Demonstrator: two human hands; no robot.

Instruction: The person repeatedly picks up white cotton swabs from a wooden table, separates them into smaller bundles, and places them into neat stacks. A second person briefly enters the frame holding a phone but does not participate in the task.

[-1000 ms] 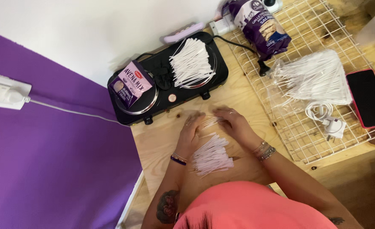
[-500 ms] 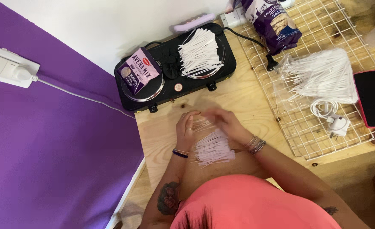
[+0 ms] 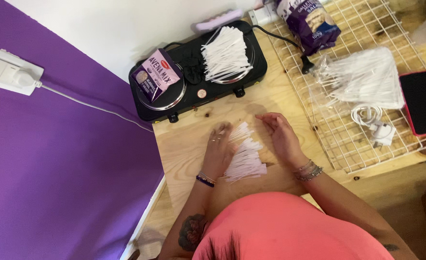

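Note:
A fanned pile of thin white paper sticks (image 3: 246,155) lies on the wooden tabletop (image 3: 184,144) in front of me. My left hand (image 3: 219,148) rests flat against the pile's left edge, fingers touching the sticks. My right hand (image 3: 281,135) hovers just right of the pile with its fingers curled and apart, holding nothing that I can see.
A black two-burner hotplate (image 3: 198,86) stands behind, carrying a purple box (image 3: 156,77) and another heap of white sticks (image 3: 226,54). On the white wire grid (image 3: 348,135) lie a plastic bag of sticks (image 3: 365,79), a purple packet (image 3: 308,21), a white charger (image 3: 379,131) and a red-cased phone (image 3: 421,102).
My hands have drawn slightly apart, the right one lifting off the pile. The view has shifted a little toward the wall.

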